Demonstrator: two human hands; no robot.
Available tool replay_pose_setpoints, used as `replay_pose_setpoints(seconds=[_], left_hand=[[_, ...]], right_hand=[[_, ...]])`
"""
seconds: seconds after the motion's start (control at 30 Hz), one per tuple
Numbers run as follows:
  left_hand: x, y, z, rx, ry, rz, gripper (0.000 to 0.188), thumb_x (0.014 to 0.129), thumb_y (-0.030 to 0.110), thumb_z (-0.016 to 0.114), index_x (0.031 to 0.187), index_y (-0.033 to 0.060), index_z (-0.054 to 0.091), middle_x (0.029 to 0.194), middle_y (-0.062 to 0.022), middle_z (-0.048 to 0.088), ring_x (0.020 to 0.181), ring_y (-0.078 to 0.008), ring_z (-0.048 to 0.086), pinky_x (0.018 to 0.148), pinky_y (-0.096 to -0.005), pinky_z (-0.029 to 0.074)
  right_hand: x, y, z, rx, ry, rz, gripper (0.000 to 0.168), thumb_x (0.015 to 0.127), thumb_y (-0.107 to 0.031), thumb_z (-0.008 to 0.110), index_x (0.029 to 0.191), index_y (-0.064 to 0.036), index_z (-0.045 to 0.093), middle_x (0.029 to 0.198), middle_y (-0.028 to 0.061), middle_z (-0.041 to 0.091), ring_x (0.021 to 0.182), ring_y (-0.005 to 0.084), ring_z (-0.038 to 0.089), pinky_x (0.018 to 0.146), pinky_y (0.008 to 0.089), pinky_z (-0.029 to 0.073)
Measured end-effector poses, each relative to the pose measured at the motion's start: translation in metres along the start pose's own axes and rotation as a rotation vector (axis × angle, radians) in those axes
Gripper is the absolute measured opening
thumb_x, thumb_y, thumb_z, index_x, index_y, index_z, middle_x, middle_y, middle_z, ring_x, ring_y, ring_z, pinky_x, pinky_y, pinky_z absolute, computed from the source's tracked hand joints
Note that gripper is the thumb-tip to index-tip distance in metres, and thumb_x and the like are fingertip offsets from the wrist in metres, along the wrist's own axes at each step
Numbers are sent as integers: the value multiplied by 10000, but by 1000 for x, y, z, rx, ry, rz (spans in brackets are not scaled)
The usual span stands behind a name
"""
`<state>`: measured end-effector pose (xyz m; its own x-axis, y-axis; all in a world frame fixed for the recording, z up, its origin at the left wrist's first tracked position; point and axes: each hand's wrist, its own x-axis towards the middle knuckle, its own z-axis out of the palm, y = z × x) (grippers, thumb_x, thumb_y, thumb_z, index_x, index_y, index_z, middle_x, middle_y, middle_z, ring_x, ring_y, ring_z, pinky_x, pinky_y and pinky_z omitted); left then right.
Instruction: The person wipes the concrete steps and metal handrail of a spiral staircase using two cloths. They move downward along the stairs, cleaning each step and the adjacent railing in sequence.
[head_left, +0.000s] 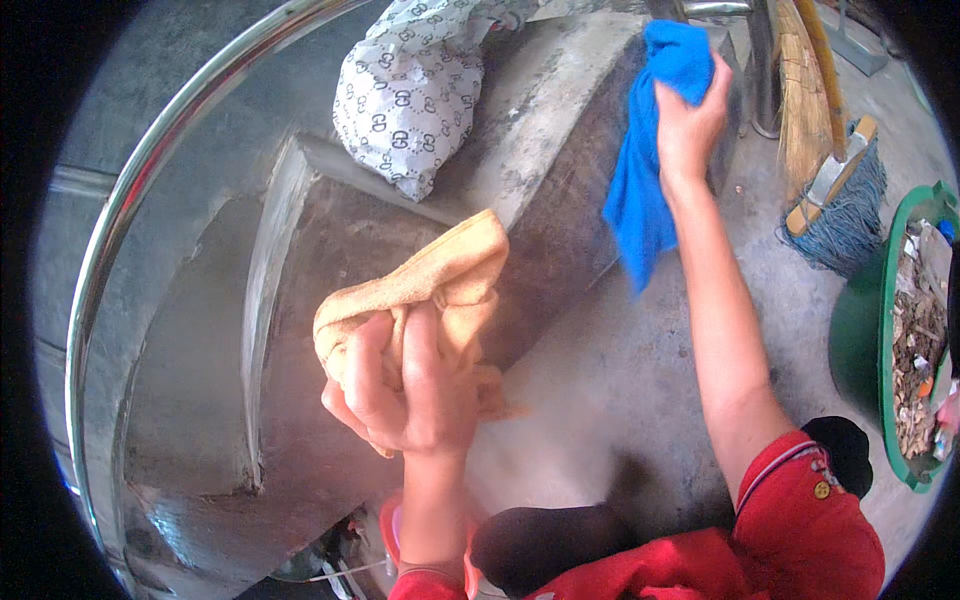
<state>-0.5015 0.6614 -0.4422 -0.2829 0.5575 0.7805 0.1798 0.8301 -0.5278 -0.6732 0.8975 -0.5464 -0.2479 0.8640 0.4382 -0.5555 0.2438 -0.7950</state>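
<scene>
Bunched in my left hand (420, 390) is a yellow-orange cloth (420, 270), its folded upper edge standing out beyond my fingers. My right hand (694, 135) reaches farther forward and grips a blue cloth (645, 180) near its top. The blue cloth hangs down in a long, slightly blurred tail. Concrete steps (555, 135) lie behind and between the two cloths. A white patterned bag (409, 105) rests on the steps, beyond my left hand. Whether either cloth touches the concrete I cannot tell.
A curved metal handrail (94, 270) runs along the left. At the right stand a straw broom (802, 105), a mop head (844, 217) of blue-grey strands, and a green bin (859, 345) filled with litter. A metal post (763, 75) rises near the broom.
</scene>
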Motion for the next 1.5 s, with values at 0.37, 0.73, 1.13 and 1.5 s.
replay_pose_setpoints(seconds=[0.37,0.73,1.13,1.5], left_hand=[[-10,5,5,-59,53,-118,424,669,80,770,1083,48,683,1145,-157,537,1019,-318,567,844,-412,474],[-1,7,6,-55,61,-107,376,682,111,771,1052,81,710,1097,-124,567,976,-283,556,814,-400,463],[-16,-1,10,-79,107,-57,410,691,163,791,1072,52,691,1161,-147,534,1073,-319,560,907,-422,468],[-17,2,18,-132,190,-81,352,720,121,773,1055,55,691,1144,-142,563,1055,-314,572,890,-404,482]], right_hand=[[-119,-55,-35,140,-452,-385,580,724,-237,731,1269,-182,542,1150,189,554,983,386,576,807,449,500],[-37,13,0,-176,9,116,525,779,-135,687,1230,37,481,1110,188,597,1049,312,582,942,396,434],[-51,52,-29,-191,43,-67,449,786,-88,643,1213,-23,521,1149,180,602,1079,364,570,948,432,434],[-147,-11,-41,-43,-47,204,613,716,-150,721,1261,-13,476,1150,207,544,1115,368,519,996,440,382]])
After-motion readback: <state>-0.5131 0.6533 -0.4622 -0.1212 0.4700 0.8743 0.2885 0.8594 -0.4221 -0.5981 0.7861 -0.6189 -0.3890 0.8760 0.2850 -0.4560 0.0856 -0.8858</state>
